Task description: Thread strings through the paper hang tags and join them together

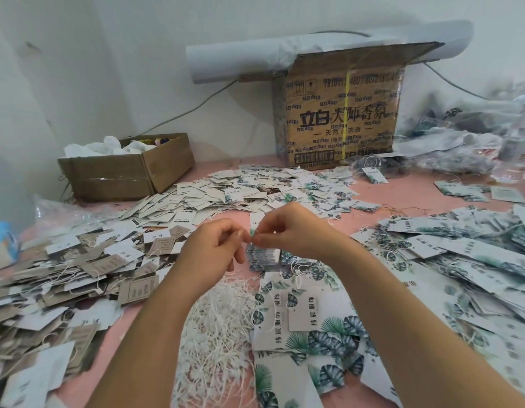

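My left hand (217, 245) and my right hand (287, 231) meet fingertip to fingertip above the pink table (402, 195), both pinching a thin white string at the top of a small stack of paper hang tags (262, 256). The stack hangs just under my right hand, blurred, showing white faces with green leaf print. Below my wrists lies a heap of loose white strings (220, 328). Leaf-print tags with strings on them (308, 313) are piled to the right of that heap.
Brown and white tags (78, 278) cover the left of the table, leaf-print tags (461, 254) the right, more tags (255, 187) the middle back. A small open carton (128, 172) and a large printed carton (340, 113) stand by the wall. Plastic bags (461, 136) lie at far right.
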`<state>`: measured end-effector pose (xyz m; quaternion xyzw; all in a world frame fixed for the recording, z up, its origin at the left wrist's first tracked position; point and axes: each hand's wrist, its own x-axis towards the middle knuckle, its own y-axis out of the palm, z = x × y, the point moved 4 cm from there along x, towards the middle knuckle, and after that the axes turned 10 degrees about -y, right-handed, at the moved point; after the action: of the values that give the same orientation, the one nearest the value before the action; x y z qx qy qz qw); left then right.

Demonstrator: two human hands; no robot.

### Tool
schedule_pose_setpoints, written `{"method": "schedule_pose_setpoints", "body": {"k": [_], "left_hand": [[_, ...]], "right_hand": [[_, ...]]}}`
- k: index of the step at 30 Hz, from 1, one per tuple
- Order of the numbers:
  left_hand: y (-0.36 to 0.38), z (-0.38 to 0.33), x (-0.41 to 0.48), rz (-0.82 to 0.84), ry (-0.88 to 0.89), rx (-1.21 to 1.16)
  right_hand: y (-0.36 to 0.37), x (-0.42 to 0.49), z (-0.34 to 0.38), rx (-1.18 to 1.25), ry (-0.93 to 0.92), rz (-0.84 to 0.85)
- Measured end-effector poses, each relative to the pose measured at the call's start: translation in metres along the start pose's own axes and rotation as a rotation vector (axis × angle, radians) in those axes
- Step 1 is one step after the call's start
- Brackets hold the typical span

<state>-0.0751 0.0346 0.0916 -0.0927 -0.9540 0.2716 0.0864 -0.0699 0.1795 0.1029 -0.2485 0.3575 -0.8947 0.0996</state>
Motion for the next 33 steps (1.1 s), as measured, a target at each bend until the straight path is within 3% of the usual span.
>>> {"method": "schedule_pose_setpoints", "body": {"k": [7,12,14,17,19,22,31,33], "left_hand": [[0.0,0.001,0.001,-0.021,0.014,0.005],[0.002,0.001,0.002,-0.024,0.033,0.025],[0.002,0.002,0.002,-0.026,0.036,0.027],[0.002,0.003,0.003,-0.02,0.027,0.051],[0.003,0.005,0.003,-0.013,0.015,0.071],[0.003,0.008,0.004,-0.005,-0.005,0.085],[0.005,0.023,0.008,-0.039,-0.144,-0.035],[0.006,0.028,0.008,-0.054,-0.204,-0.117]], "right_hand": [[-0.004,-0.003,-0.006,0.032,0.109,-0.037],[0.005,-0.002,-0.005,0.591,0.155,-0.129],[0.009,0.0,-0.015,0.652,0.225,-0.205],[0.01,0.0,-0.031,0.236,0.21,-0.271],[0.015,-0.001,-0.038,-0.113,0.184,-0.165],[0.027,-0.001,-0.053,-0.423,0.217,-0.03],[0.027,0.001,-0.043,-0.655,-0.02,-0.136],[0.025,-0.002,-0.035,-0.685,-0.122,-0.256]]}}
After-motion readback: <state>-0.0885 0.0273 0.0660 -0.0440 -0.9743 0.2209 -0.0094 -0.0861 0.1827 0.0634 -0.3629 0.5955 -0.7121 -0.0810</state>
